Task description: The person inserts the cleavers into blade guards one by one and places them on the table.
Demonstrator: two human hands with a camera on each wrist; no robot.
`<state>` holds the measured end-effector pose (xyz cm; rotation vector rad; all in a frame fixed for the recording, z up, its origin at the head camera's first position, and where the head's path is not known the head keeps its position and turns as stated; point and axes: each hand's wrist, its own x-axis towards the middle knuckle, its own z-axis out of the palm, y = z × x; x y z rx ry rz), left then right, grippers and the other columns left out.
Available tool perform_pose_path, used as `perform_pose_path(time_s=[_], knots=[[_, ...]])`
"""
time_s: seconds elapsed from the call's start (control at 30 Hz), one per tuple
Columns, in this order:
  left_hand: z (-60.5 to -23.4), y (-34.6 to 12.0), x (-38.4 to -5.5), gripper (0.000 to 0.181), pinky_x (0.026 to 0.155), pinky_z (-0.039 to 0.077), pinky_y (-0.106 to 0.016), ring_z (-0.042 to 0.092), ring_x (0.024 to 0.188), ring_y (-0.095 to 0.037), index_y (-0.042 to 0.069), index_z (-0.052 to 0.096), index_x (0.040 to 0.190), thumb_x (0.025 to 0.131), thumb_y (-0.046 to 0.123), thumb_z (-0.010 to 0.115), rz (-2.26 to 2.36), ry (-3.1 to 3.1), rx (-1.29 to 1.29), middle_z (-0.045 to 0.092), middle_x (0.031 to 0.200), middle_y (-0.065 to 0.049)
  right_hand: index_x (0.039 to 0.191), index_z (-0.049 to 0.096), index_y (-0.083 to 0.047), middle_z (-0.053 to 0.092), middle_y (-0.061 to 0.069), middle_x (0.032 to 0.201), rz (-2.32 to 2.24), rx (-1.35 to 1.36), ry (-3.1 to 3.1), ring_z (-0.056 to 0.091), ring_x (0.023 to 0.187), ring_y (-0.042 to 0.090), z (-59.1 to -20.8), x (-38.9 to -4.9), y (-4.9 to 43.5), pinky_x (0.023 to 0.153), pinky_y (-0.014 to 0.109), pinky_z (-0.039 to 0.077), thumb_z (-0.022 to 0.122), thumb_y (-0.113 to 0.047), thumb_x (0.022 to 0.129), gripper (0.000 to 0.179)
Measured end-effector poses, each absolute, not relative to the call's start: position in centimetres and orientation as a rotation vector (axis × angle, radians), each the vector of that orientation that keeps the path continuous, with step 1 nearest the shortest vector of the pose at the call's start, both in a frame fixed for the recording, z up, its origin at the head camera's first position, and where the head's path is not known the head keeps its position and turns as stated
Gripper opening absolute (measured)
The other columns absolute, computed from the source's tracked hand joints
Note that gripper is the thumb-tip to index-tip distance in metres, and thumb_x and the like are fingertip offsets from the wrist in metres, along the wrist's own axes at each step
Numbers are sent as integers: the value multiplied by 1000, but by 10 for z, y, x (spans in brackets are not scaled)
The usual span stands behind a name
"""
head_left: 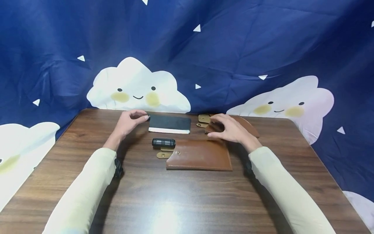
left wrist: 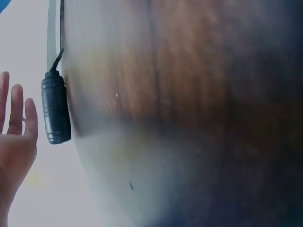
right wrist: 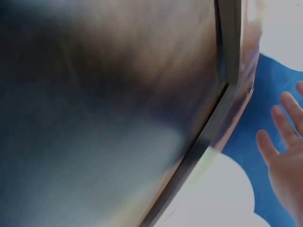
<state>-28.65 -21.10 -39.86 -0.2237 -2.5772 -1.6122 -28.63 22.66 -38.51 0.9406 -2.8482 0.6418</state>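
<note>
In the head view, my left hand (head_left: 130, 119), thumb and index finger forward, is at the left end of a flat black blade (head_left: 170, 123) with a bright silver lower edge. The left wrist view shows its fingers straight, behind a ridged black handle (left wrist: 56, 109). Over a far brown leather sheath (head_left: 246, 127) reaches my right hand (head_left: 229, 127), thumb apart from the fingers, which look spread in the right wrist view. Nearer me lies a larger brown leather sheath (head_left: 201, 157) with a tan snap strap (head_left: 163, 155); a ridged black handle (head_left: 163, 142) sticks out on its left.
Everything lies on a dark wood-grain table (head_left: 140, 201) with rounded far corners. Tan snap tabs (head_left: 203, 118) extend left from the far sheath. Behind the table hangs a blue cloth (head_left: 222, 52) printed with smiling white clouds.
</note>
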Motion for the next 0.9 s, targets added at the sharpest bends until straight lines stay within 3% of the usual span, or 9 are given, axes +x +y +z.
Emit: perform_pose_path(time_s=[0.17,0.4,0.7,0.9], knots=[[-399,-216,-295,43,104,40,-39,59,116,-26,1,68,123,93,30,76,-1562,-2505,-151,68,123,-18,136,61,-5,61,11,133,644,892,-2869,51,127,30,-385,-303,240,108,47,37,79,-52,84,72],[-400,-224,-305,58,117,24,-54,35,144,-34,4,63,132,91,42,75,-1497,-2611,-74,50,148,-16,140,56,-4,55,15,141,588,800,-2955,45,134,34,-394,-313,253,111,50,34,81,-58,79,86],[-407,-230,-311,61,114,30,-51,42,135,-37,4,60,137,91,40,76,-1530,-2745,-87,48,148,-21,150,46,-6,39,18,156,408,727,-3046,33,145,38,-404,-319,262,113,61,27,82,-67,70,107],[-410,-229,-319,64,117,25,-53,32,145,-38,5,57,141,92,42,74,-1515,-2804,-87,42,154,-20,153,43,-8,34,20,158,317,683,-3114,30,145,41,-405,-325,265,111,68,24,83,-70,66,114]])
